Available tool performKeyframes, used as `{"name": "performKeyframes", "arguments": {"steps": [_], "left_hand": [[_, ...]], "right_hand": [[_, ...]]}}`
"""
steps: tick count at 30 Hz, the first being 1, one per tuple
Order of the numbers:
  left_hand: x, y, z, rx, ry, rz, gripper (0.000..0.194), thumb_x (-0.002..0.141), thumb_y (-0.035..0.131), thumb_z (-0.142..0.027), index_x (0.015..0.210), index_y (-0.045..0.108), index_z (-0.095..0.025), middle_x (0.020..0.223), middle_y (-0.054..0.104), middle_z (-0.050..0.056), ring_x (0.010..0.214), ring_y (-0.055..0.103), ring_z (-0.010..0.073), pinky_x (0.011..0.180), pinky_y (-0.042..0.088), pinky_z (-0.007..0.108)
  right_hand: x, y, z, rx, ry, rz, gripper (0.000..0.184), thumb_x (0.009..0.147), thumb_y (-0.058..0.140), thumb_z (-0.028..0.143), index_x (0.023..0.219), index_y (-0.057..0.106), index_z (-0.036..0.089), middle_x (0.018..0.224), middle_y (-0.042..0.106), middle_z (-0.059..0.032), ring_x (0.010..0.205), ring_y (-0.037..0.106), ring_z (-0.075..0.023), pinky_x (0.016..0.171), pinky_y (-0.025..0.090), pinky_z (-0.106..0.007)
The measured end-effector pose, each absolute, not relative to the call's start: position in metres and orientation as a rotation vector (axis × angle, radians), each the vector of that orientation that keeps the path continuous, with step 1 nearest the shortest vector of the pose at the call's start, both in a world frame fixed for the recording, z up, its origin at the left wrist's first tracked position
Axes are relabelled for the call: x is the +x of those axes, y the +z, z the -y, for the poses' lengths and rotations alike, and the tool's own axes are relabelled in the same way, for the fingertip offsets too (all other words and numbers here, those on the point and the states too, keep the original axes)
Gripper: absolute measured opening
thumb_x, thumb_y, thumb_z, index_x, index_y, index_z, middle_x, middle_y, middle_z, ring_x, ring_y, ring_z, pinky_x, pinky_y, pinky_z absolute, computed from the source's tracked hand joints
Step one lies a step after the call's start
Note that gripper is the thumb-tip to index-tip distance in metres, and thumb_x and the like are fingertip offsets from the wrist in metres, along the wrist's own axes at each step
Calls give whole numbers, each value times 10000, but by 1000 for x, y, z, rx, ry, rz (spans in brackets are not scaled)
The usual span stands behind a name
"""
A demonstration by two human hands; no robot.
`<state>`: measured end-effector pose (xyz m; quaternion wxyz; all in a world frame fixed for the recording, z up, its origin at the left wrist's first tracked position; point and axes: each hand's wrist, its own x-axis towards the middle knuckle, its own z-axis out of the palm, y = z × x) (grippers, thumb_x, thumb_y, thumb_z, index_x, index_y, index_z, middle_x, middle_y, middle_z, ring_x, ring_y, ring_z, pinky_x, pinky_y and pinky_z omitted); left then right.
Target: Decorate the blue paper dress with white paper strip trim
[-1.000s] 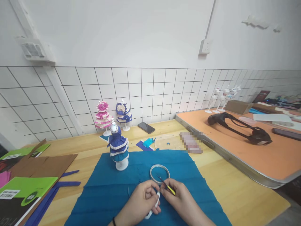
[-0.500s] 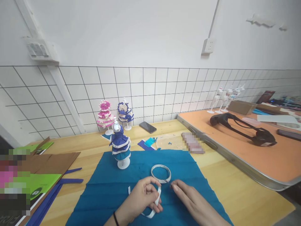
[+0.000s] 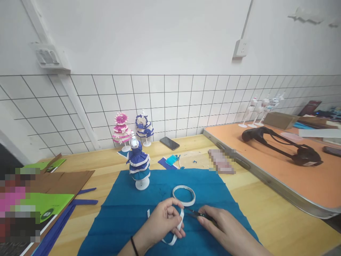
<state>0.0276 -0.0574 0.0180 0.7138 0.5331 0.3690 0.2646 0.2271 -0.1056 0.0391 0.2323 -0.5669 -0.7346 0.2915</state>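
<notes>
My left hand (image 3: 167, 221) has its fingers curled round a narrow white ribbon (image 3: 181, 217); one end shows left of the hand and a loop hangs below. My right hand (image 3: 220, 224) grips a slim dark tool (image 3: 197, 213) with a pointed tip, whose exact kind is unclear. The tip points left toward the ribbon, with a gap between. Just beyond both hands, a white tape roll (image 3: 184, 196) lies flat on the teal cloth (image 3: 128, 220). A small dress form (image 3: 139, 161) in a tiered blue, white and teal dress stands on the cloth's far left.
Pink (image 3: 121, 131) and blue-white (image 3: 144, 128) dressed forms stand near the wall. A phone (image 3: 169, 143), blue fabric pieces (image 3: 172, 160) and a blurred pinkish object (image 3: 221, 161) lie behind the cloth. Purple strips (image 3: 57, 222) lie left; an orange board (image 3: 266, 163) bears a black strap device (image 3: 279, 145) at right.
My right hand has drawn back slightly from the tape roll, and more of the dark tool shows. My left hand keeps its hold on the ribbon. The camera view has shifted slightly.
</notes>
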Motion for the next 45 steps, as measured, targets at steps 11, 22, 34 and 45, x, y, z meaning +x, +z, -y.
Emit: {"name": "performKeyframes", "arguments": {"steps": [11, 22, 34, 45], "left_hand": [[29, 19, 59, 1184, 555, -803, 439, 625, 674, -430, 918, 498, -155, 583, 561, -29, 521, 624, 157, 520, 480, 263], [28, 16, 60, 1174, 538, -788, 464, 613, 682, -444, 926, 485, -163, 576, 565, -30, 521, 628, 161, 512, 481, 257], [27, 14, 59, 1185, 531, -768, 431, 644, 670, -416, 945, 485, -170, 586, 568, -33, 530, 633, 155, 519, 490, 254], [27, 19, 60, 1191, 515, -771, 471, 626, 677, -412, 962, 450, -172, 579, 567, -39, 505, 622, 150, 494, 483, 251]], "right_hand": [[215, 38, 103, -1528, 785, 2093, 235, 864, 423, 362, 820, 614, 232, 781, 671, -21, 707, 606, -184, 605, 372, -230], [213, 36, 103, -1547, 683, 2149, 240, 876, 399, 367, 819, 584, 224, 810, 668, -28, 724, 609, -185, 600, 361, -232], [212, 31, 103, -1557, 519, 2219, 248, 887, 378, 361, 782, 553, 221, 767, 663, -28, 661, 600, -178, 563, 322, -243], [214, 34, 104, -1551, 513, 2257, 235, 896, 373, 359, 849, 563, 230, 809, 661, -16, 729, 613, -178, 608, 359, -239]]}}
